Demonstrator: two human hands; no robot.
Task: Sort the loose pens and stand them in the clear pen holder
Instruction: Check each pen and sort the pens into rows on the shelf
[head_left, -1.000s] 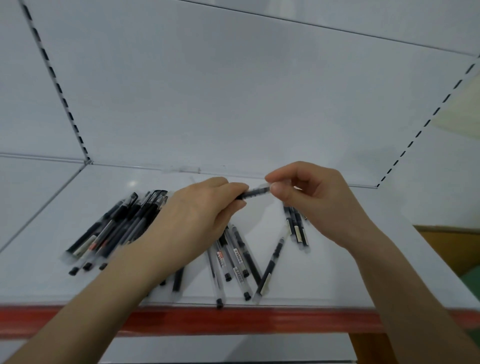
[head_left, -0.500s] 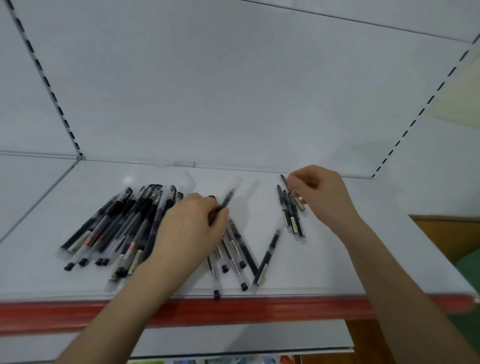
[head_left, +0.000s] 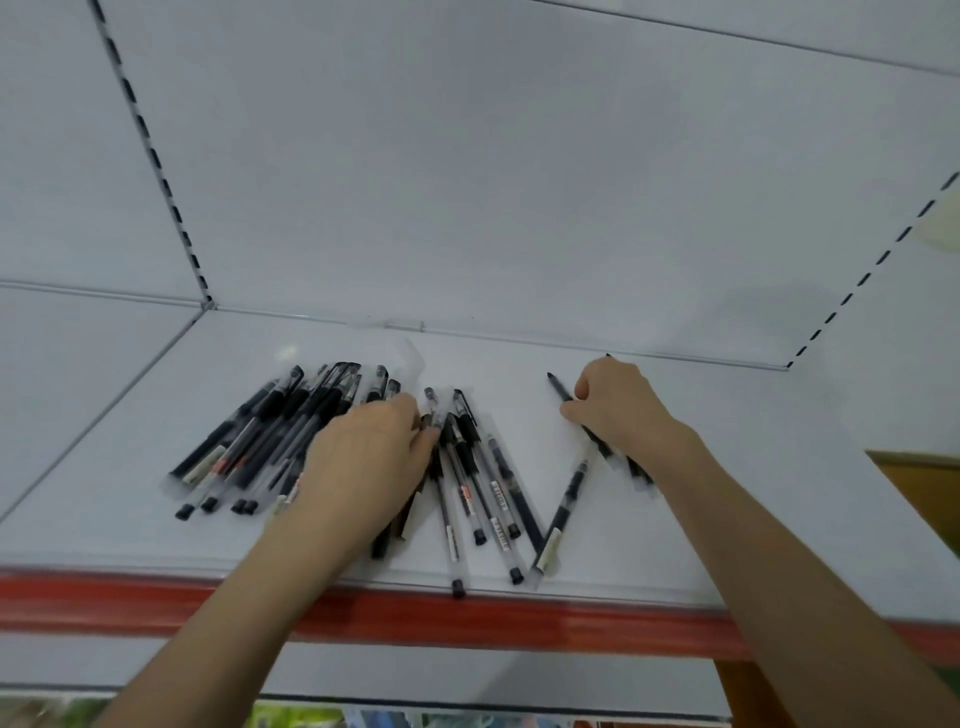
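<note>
White shelf (head_left: 519, 405) bears slim pens (head_left: 270, 431), likely light and slippery: take them mid-barrel. Your right hand (head_left: 613, 405) pinches a black pen (head_left: 560, 388); your left hand (head_left: 369, 462) covers others, grip unclear.

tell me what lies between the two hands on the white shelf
In the head view: a fan of black-capped clear pens beside the left hand, then one slanted black pen nearer the right hand.

On the shelf (head_left: 753, 493), a pen pile (head_left: 270, 436) lies left of scattered pens (head_left: 500, 493).
</note>
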